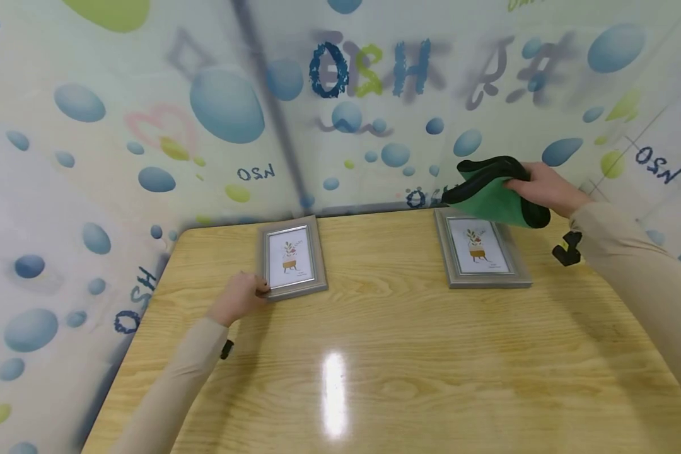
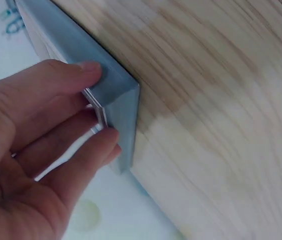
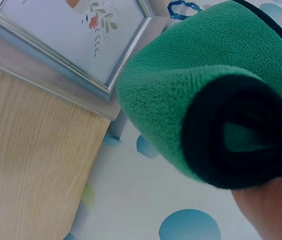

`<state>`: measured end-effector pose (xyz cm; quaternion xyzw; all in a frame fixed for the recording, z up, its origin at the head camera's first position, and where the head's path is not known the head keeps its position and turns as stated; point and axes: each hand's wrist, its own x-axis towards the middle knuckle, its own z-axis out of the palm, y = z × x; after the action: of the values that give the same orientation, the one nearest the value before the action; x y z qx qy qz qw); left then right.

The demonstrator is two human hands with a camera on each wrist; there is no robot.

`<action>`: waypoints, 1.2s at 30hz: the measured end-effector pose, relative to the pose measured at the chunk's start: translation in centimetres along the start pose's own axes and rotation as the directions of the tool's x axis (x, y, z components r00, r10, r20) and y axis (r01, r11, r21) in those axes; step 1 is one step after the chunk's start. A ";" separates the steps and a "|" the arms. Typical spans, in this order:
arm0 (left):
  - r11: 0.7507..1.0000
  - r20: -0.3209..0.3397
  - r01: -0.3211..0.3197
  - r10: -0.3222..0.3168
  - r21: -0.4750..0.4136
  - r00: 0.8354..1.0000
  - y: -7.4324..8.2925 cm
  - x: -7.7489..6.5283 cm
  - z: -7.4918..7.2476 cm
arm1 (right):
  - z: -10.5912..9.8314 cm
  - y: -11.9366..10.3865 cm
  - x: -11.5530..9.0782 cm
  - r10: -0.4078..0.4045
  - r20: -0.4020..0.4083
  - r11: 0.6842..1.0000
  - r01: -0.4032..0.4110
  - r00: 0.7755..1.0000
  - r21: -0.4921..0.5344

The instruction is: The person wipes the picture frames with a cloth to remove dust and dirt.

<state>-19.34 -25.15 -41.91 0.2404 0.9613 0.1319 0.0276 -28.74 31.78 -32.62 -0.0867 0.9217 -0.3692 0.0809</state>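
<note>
A grey picture frame (image 1: 291, 260) with a potted-plant print lies face up on the left part of the wooden table. At its near left corner my left hand (image 1: 237, 300) grips the edge; in the left wrist view the thumb and fingers pinch around that corner (image 2: 118, 107). My right hand (image 1: 552, 188) holds a folded green cloth (image 1: 490, 200) with black edging, raised over the far right of the table. Below the cloth lies a second, similar picture frame (image 1: 479, 249), its upper right part covered by the cloth in the head view.
The wooden table (image 1: 386, 353) reaches back to a wall (image 1: 295, 170) printed with blue and green drops and letters. A patterned side wall (image 1: 51, 277) stands along the left. Black wrist mounts (image 1: 567, 250) sit on both arms.
</note>
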 end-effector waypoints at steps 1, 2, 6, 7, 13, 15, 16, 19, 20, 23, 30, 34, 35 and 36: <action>1.000 0.003 0.006 -0.006 -0.003 1.000 -0.5 -0.3 0.0 | 0.1 0.0 -0.1 0.007 0.004 1.000 -0.007 1.000 -0.004; 1.000 0.005 0.007 -0.007 -0.001 1.000 -1.0 -0.6 -0.1 | 0.1 0.0 -0.2 0.011 0.014 1.000 -0.011 1.000 -0.004; 0.999 0.011 0.013 -0.013 -0.048 1.000 -2.3 -1.7 -0.4 | 0.5 -0.1 -0.2 0.019 0.036 1.000 -0.018 0.999 -0.012; 0.998 0.008 0.012 -0.012 -0.058 1.000 -2.5 -1.9 -0.5 | 0.6 -0.1 -0.2 0.015 0.035 1.000 -0.014 0.999 -0.014; 0.996 0.002 0.070 -0.070 0.049 0.998 -0.4 -0.9 -1.3 | 0.5 -0.1 0.0 -0.006 -0.013 0.999 0.006 1.000 -0.041; 0.991 -0.015 0.076 -0.075 0.114 0.997 1.3 0.1 -1.7 | 0.3 -0.1 0.0 -0.001 -0.020 0.999 0.001 1.000 -0.042; 0.988 -0.027 0.070 -0.067 0.140 0.997 2.3 0.8 -2.0 | 0.2 0.0 0.0 -0.001 -0.022 0.999 0.001 1.000 -0.040; 0.980 -0.041 0.019 -0.011 0.200 0.999 5.5 3.1 -2.6 | 0.0 0.2 -0.1 -0.005 -0.050 0.999 0.003 0.999 -0.040; 0.976 -0.030 -0.007 0.014 0.217 0.999 6.6 4.1 -2.7 | 0.0 0.3 -0.1 -0.008 -0.060 0.999 0.006 0.998 -0.043; 0.965 0.020 -0.073 0.070 0.252 0.997 10.1 7.0 -2.5 | -0.2 0.6 -0.2 -0.013 -0.086 0.998 0.008 0.996 -0.058; 0.937 0.187 -0.216 0.168 0.275 0.968 17.8 13.0 -0.1 | -0.7 1.0 -0.6 0.003 -0.088 0.998 -0.008 0.996 -0.064; 0.913 0.254 -0.273 0.199 0.303 0.947 20.9 15.2 1.7 | -0.9 1.3 -0.7 0.002 -0.091 0.998 -0.008 0.996 -0.061; 0.906 0.263 -0.285 0.206 0.312 0.943 21.5 15.6 2.2 | -0.9 1.4 -0.7 -0.002 -0.092 0.999 -0.003 0.996 -0.053; 0.903 0.271 -0.293 0.211 0.314 0.939 22.2 16.1 2.6 | -0.9 1.4 -0.8 -0.003 -0.091 0.999 -0.001 0.996 -0.043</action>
<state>-23.14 1.87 -38.34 0.3779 0.9201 -0.0671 0.0784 -28.30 33.55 -32.93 -0.0720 0.9322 -0.3528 0.0367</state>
